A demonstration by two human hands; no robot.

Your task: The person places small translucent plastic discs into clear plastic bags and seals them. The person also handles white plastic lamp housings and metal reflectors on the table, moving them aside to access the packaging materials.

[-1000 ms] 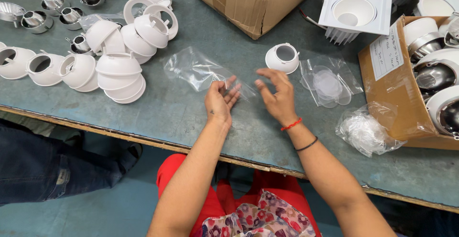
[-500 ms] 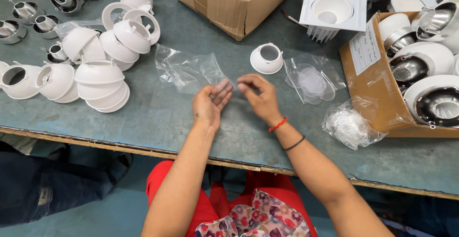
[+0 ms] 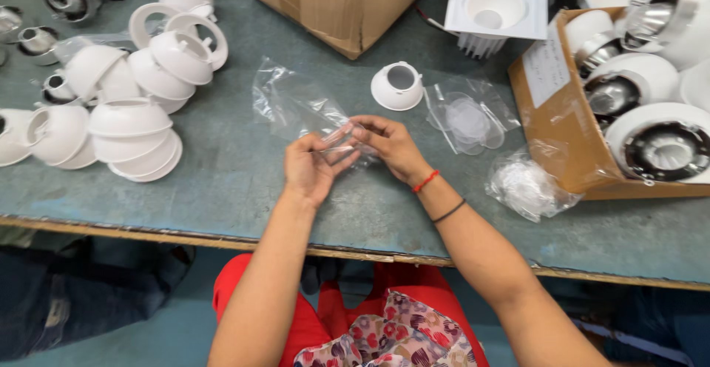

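Both hands meet in the middle of the counter [image 3: 222, 189]. The left hand [image 3: 310, 169] and the right hand [image 3: 388, 145] pinch the near end of a clear plastic bag [image 3: 299, 104] with their fingers; the bag lies flat and runs off toward 11 o'clock. At 12 o'clock from the hands sits a white lamp cup [image 3: 397, 86]. At 9 o'clock is a pile of white cups [image 3: 133, 126]. At 3 o'clock stands a cardboard box [image 3: 569, 137] full of round lamps.
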